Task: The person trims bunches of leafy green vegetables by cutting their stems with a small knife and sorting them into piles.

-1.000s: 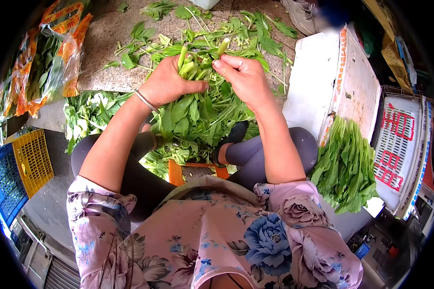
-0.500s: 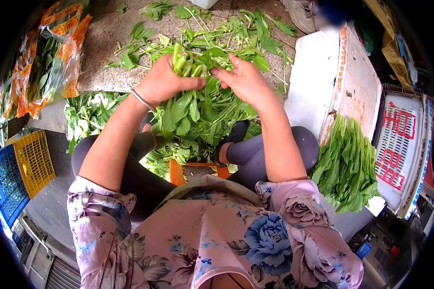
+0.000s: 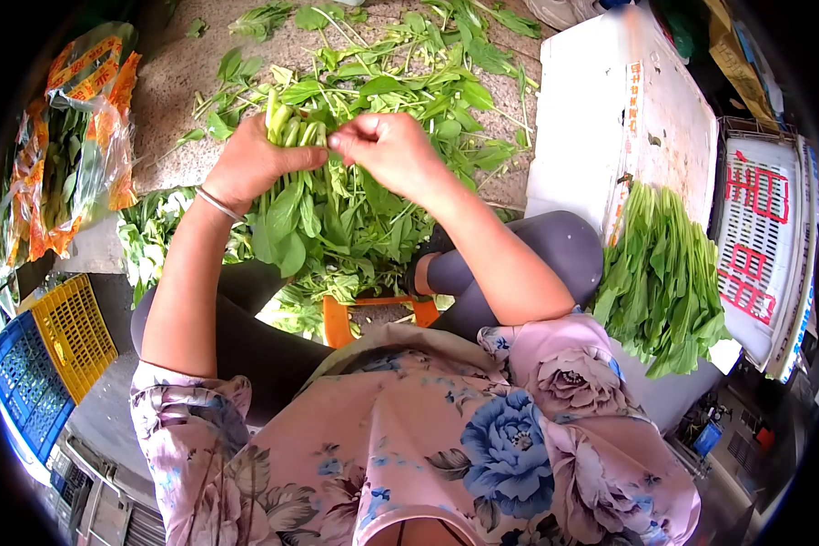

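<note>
A bunch of leafy greens (image 3: pixel 291 214) is held by my left hand (image 3: pixel 257 166), its pale cut stems upward and its leaves hanging below. My left fingers and thumb wrap round the stems. Against the right side of the bunch, my right hand (image 3: pixel 393 156) is closed in a pinch on a leafy green stem; the fingertips partly hide it. Loose greens (image 3: pixel 382 218) lie in a heap below and behind both hands. More leaves and stems (image 3: pixel 409 64) are scattered over the stone surface (image 3: pixel 177 118) beyond them.
Trimmed greens (image 3: pixel 660 282) lie beside a white foam box (image 3: pixel 582 118) at right. A white crate (image 3: pixel 760 227) with red marks stands farther right. Bagged greens (image 3: pixel 68 155), a yellow crate (image 3: pixel 77 332) and a blue crate (image 3: pixel 29 382) are at left. An orange stool (image 3: pixel 338 323) shows between my legs.
Both hands and the bunch have shifted left in the view. My right fingers have curled in from a looser, more spread pose and now pinch beside the stems.
</note>
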Tool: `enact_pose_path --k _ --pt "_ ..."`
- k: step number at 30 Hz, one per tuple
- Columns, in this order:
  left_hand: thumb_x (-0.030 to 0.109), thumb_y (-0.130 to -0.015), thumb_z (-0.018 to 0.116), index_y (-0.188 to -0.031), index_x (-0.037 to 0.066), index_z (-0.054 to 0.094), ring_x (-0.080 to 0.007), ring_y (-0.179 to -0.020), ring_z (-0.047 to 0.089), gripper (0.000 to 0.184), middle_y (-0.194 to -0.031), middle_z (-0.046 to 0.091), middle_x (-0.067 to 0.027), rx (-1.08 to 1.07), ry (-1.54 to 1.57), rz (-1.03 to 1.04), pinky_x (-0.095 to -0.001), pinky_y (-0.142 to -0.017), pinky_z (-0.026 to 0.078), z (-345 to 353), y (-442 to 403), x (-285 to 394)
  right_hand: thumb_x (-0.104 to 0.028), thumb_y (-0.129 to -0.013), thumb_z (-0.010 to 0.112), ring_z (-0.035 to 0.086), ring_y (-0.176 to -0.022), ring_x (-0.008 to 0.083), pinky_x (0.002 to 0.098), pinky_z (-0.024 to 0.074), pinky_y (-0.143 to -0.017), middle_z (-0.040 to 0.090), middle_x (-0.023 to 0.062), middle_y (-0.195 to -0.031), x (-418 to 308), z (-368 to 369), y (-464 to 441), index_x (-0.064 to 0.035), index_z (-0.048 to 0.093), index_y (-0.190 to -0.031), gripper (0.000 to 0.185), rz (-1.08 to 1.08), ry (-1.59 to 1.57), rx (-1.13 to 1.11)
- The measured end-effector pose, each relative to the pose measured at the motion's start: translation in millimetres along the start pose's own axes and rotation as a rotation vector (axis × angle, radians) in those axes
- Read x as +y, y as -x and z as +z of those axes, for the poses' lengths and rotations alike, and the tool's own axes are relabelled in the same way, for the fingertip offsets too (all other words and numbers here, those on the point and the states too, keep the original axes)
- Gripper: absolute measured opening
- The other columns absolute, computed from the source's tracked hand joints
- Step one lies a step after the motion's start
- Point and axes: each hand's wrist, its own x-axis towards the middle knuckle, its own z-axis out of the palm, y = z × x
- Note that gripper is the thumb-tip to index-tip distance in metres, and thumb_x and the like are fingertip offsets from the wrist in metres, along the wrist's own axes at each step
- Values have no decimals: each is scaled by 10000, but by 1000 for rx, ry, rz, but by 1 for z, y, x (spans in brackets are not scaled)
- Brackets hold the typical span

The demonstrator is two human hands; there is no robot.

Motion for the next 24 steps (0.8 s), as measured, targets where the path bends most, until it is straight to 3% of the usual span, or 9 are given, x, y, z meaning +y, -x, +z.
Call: enact_pose_path --k 4,5,10,13,17,19,21,23,24 --pt "182 -607 750 -846 -7 619 -160 -655 594 332 -754 632 -74 264 -262 137 -288 -673 484 -23 -17 9 -259 -794 634 544 -586 72 238 465 -593 653 35 -823 19 -30 -35 -95 639 -979 248 301 200 204" --pt "197 -602 751 -807 -12 625 -173 -624 598 319 -716 629 -80 300 -342 173 -293 -654 490 -33 -25 4 -257 -805 620 475 -464 64 227 411 -434 595 31 -658 49 -34 -46 -88 613 -966 234 271 340 336" --pt "171 -632 676 -830 10 611 -257 -668 605 263 -744 621 -145 628 -558 341 -348 -637 488 -28 -16 49 -314 -729 671 617 -854 224 346 498 -727 624 183 -921 124 -30 -63 -70 548 -1123 480 289 1021 552" --pt "156 -644 616 -835 26 580 -321 -693 600 234 -741 609 -183 717 -513 462 -388 -637 469 -34 -13 52 -317 -705 697 593 -932 241 347 487 -761 609 225 -941 123 -18 -86 -57 570 -1087 479 497 810 452" --pt "135 -624 640 -782 7 582 -274 -634 604 211 -650 597 -159 682 -504 341 -363 -592 464 -49 -18 51 -161 -704 698 637 -731 192 284 499 -644 631 157 -896 103 7 -139 -24 590 -956 306 499 -25 143" --pt "120 -622 645 -787 -6 580 -266 -636 604 217 -665 605 -158 800 -436 382 -358 -595 464 -54 -16 51 -146 -723 683 602 -618 75 214 323 -419 634 54 -780 53 7 -146 -64 567 -1050 357 372 63 134" --pt "113 -616 655 -784 -9 580 -245 -636 603 221 -673 614 -143 841 -410 385 -346 -601 469 -58 -13 49 -176 -734 684 604 -613 93 220 381 -451 634 56 -791 29 0 -155 -55 569 -1063 370 150 30 245" --pt "109 -607 664 -786 -5 581 -226 -640 603 228 -678 618 -129 859 -365 453 -336 -607 473 -61 -10 47 -258 -716 717 643 -684 199 296 528 -553 633 142 -898 37 -33 -181 -198 230 -1382 827 86 82 144" --pt "109 -607 664 -786 -5 581 -226 -640 603 228 -678 618 -129 865 -357 452 -336 -607 473 -63 -9 47 -264 -754 686 620 -652 148 261 457 -443 629 96 -838 23 -32 -165 -113 381 -1305 647 -13 -60 254"
